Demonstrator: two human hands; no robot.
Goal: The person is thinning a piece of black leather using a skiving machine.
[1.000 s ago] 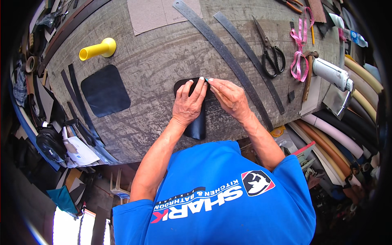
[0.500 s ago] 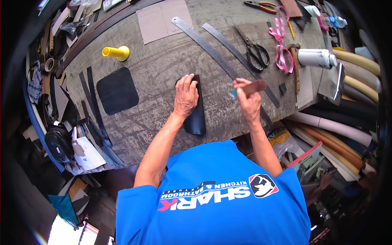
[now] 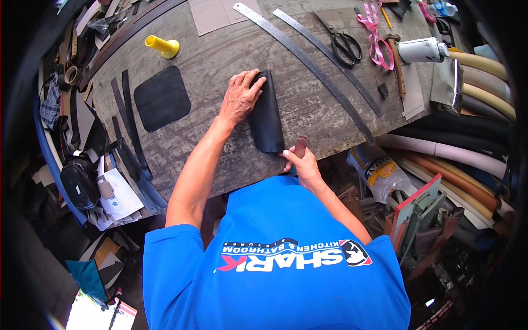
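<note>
A folded piece of black leather (image 3: pixel 266 124) lies lengthwise near the front edge of the worktable. My left hand (image 3: pixel 240 99) rests on its far left part, fingers laid over the top and pressing it down. At its near right corner is my right hand (image 3: pixel 302 164), closed around a small tool with a flat brown handle (image 3: pixel 301 144). The fingertips touch or nearly touch that corner; the tool's working end is mostly hidden. To the left lies a flat black leather piece with rounded corners (image 3: pixel 162 99).
A yellow funnel-like holder (image 3: pixel 163 47) stands at the far left. Two metal rulers (image 3: pixel 308 58), black scissors (image 3: pixel 342 44), pink ribbon (image 3: pixel 377 47), a hammer (image 3: pixel 397 66) and a white bottle (image 3: pixel 421 50) lie right. Black strips (image 3: pixel 129 110) lie left; material rolls (image 3: pixel 445 149) stack beside the table.
My right hand has come down and left with the tool, from beside the rulers to the leather's near corner. My left hand still rests on the leather, which looks wider now.
</note>
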